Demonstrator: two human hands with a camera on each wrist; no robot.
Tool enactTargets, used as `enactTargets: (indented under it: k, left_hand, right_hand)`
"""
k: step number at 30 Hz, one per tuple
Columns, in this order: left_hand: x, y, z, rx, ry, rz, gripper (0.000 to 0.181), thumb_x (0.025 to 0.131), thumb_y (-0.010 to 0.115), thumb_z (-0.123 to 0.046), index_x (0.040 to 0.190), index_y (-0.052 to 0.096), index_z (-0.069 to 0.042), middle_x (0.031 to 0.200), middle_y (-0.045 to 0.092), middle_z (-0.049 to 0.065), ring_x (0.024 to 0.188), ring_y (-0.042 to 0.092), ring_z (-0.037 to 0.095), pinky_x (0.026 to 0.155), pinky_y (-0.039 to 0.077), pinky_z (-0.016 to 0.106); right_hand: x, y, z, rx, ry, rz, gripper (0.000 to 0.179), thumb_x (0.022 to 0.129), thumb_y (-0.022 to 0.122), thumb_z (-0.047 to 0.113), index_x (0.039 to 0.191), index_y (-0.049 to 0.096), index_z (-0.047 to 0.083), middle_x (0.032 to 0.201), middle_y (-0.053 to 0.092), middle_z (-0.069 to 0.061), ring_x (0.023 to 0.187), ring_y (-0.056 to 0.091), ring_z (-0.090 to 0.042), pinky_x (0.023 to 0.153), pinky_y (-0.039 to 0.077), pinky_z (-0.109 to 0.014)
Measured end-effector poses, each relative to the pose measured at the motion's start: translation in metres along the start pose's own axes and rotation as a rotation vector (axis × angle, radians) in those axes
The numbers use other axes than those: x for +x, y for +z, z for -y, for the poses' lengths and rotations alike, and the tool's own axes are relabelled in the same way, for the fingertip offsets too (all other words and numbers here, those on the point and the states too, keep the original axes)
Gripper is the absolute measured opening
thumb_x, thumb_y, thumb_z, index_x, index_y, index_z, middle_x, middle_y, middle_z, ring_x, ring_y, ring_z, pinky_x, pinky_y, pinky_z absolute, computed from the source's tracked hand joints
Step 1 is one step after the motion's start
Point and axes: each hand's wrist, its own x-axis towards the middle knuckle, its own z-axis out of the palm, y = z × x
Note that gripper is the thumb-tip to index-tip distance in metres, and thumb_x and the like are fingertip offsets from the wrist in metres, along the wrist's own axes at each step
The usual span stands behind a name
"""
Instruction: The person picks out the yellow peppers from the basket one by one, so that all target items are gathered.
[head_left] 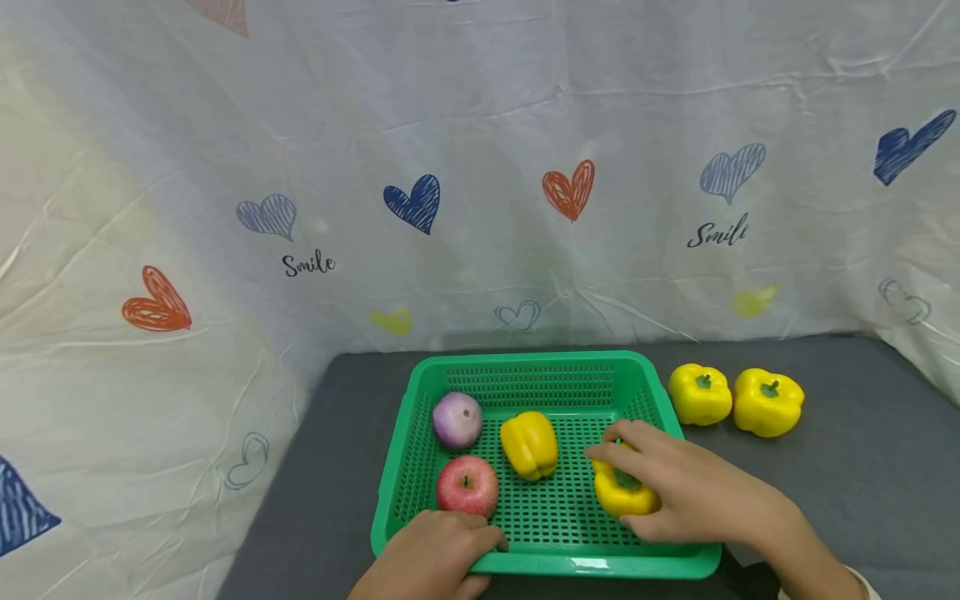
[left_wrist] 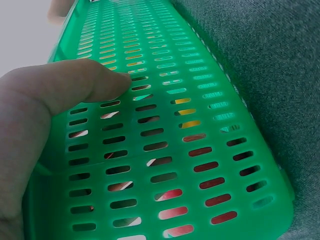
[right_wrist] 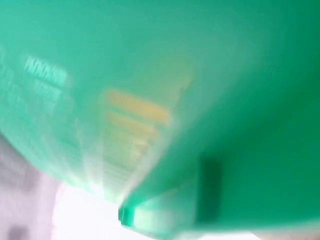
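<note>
Green plastic basket [head_left: 592, 567] on the dark grey surface [head_left: 862, 483]. In the head view I see the left hand [head_left: 442, 550] gripping its near rim; in the left wrist view I note the thumb [left_wrist: 85, 82] pressed along the slotted outer wall. The right hand [head_left: 697, 492] curls its fingers round a yellow bell pepper [head_left: 622, 500] at the basket's right side; I cannot tell whether that pepper touches the floor. Also inside: a second yellow pepper [head_left: 529, 446] near the middle, a purple onion [head_left: 457, 420] and a red apple [head_left: 467, 486] at left. Two more yellow peppers [head_left: 768, 403] sit outside, right. My right wrist view is blurred.
</note>
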Motion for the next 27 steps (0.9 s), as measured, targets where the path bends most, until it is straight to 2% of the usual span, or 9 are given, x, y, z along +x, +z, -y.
enactTargets:
  k: [3,7,12,14,17,22,27]
  left_hand:
    - [0.000,0.000,0.000,0.002,0.009,-0.004,0.024,0.065,0.064,-0.013,0.082,0.057,-0.028,0.072,0.050,-0.024,0.053,0.035,-0.006,0.046,0.028,0.012]
    - [-0.001,0.000,0.001,-0.006,0.014,0.001,0.025,0.065,0.064,-0.012,0.083,0.058,-0.028,0.074,0.051,-0.024,0.054,0.036,-0.006,0.047,0.029,0.011]
    - [-0.001,0.000,0.001,0.001,0.017,-0.009,0.024,0.064,0.065,-0.012,0.079,0.054,-0.028,0.066,0.042,-0.024,0.051,0.032,-0.005,0.044,0.027,0.013]
    - [-0.001,0.000,0.001,0.001,0.017,-0.013,0.024,0.064,0.065,-0.012,0.078,0.053,-0.027,0.064,0.039,-0.023,0.050,0.031,-0.004,0.043,0.026,0.013]
    - [-0.001,-0.001,0.001,-0.001,0.017,-0.012,0.025,0.064,0.066,-0.012,0.080,0.055,-0.027,0.067,0.043,-0.023,0.051,0.032,-0.005,0.044,0.026,0.012]
    - [-0.001,-0.001,0.000,-0.006,0.025,-0.016,0.026,0.063,0.066,-0.011,0.081,0.056,-0.027,0.070,0.047,-0.024,0.052,0.034,-0.005,0.046,0.027,0.012]
    - [-0.001,0.001,0.000,0.001,0.025,-0.022,0.024,0.064,0.065,-0.012,0.079,0.055,-0.027,0.067,0.044,-0.023,0.052,0.033,-0.005,0.044,0.026,0.012]
  right_hand:
    - [-0.002,-0.002,-0.003,0.007,-0.006,-0.005,0.063,0.067,0.073,0.027,0.123,0.046,0.033,0.110,0.039,0.013,0.085,0.039,-0.001,0.062,0.039,-0.018]
    - [-0.004,-0.005,-0.005,0.023,-0.002,0.007,0.063,0.068,0.074,0.030,0.125,0.046,0.032,0.110,0.040,0.013,0.082,0.040,-0.001,0.063,0.039,-0.018]
    - [-0.007,-0.012,-0.011,0.083,-0.004,0.015,0.062,0.071,0.074,0.031,0.125,0.044,0.031,0.112,0.042,0.013,0.081,0.044,-0.001,0.065,0.041,-0.019]
    - [-0.008,-0.015,-0.015,0.104,-0.019,0.012,0.061,0.072,0.073,0.032,0.126,0.044,0.030,0.113,0.042,0.013,0.084,0.044,-0.001,0.067,0.042,-0.020]
    - [-0.009,-0.019,-0.019,0.136,-0.030,0.022,0.059,0.075,0.071,0.033,0.126,0.043,0.028,0.116,0.043,0.012,0.091,0.045,-0.002,0.072,0.043,-0.022]
    - [-0.011,-0.027,-0.020,0.179,-0.011,0.026,0.057,0.076,0.070,0.032,0.126,0.043,0.028,0.118,0.046,0.012,0.100,0.046,-0.002,0.079,0.043,-0.024]
    - [-0.016,-0.036,-0.021,0.196,0.019,-0.003,0.058,0.075,0.071,0.034,0.126,0.043,0.029,0.121,0.048,0.012,0.105,0.046,-0.002,0.083,0.043,-0.025]
